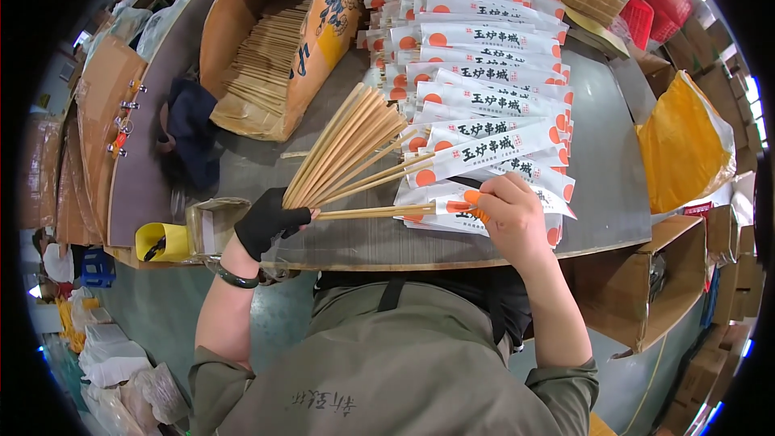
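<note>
My left hand [270, 222], in a black fingerless glove, is closed round the lower ends of a fanned bundle of wooden chopsticks [347, 145]. One pair from it points right into a white paper sleeve [452, 208] with orange marks. The fingers of my right hand [513, 214], with orange covers on the fingertips, are pinched on that sleeve's far end. Just above, another paper sleeve [484, 149] lies tilted, with the tips of more chopsticks from the bundle at its left end. Beneath and beyond spreads a thick overlapping pile of printed paper sleeves [492, 36].
An open cardboard box [222, 32] of loose chopsticks lies at the back left. Dark cloth [192, 133] and a yellow container [161, 242] sit along the table's left side. A yellow sack [686, 145] and an open carton [638, 282] stand at the right edge.
</note>
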### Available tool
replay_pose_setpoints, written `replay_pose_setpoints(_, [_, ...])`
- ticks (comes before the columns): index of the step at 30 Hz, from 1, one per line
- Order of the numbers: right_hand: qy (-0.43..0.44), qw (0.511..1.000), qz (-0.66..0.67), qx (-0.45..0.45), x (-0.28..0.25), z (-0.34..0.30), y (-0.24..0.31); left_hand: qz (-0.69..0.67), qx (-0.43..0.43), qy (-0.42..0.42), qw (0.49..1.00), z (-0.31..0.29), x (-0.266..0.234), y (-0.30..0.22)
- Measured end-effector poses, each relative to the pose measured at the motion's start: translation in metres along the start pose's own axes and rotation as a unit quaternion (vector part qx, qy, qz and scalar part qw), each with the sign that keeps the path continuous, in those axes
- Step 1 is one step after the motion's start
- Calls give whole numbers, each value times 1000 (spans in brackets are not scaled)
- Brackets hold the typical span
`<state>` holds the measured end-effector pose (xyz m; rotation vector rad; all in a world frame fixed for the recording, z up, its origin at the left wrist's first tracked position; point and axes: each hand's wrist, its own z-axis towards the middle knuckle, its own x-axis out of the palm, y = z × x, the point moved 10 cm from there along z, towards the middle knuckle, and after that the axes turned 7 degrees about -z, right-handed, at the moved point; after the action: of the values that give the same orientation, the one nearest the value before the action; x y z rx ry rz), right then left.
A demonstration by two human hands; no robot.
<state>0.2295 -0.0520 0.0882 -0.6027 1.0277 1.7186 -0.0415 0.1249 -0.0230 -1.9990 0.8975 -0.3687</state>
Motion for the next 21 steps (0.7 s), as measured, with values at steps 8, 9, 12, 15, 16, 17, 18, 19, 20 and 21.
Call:
replay_pose_setpoints(8, [-2, 989, 0, -148, 25, 14, 68, -232, 151, 63, 959, 8, 82, -37])
replay_pose_setpoints(9, [-3, 988, 3, -154, 31, 20, 74, -309, 176, 81, 931, 13, 102, -37])
replay_pose_setpoints(12, [-11, 990, -69, -121, 41, 30, 47, -228, 261, -61, 936, 13, 102, -66])
replay_pose_setpoints(15, [105, 987, -95, 71, 39, 25, -5, -212, 259, -117, 935, 18, 67, -49])
replay_pose_setpoints(16, [104, 987, -99, 73, 36, 17, -7, -214, 261, -113, 935, 23, 61, -43])
replay_pose_setpoints(17, [182, 977, -85, 69, 54, 1, -9, -166, 239, -124, 949, 26, 55, -33])
replay_pose_setpoints(18, [259, 961, -69, 66, 71, -12, -9, -118, 216, -135, 960, 29, 53, -24])
replay_pose_setpoints(19, [238, 968, -72, 46, 71, -8, -1, -103, 225, -170, 954, 25, 54, -27])
replay_pose_setpoints(20, [238, 967, -72, 48, 76, -9, -2, -103, 224, -167, 955, 28, 57, -23])
replay_pose_setpoints(21, [233, 972, -23, -2, 82, -9, 8, -63, 242, -190, 949, 30, 56, -20])
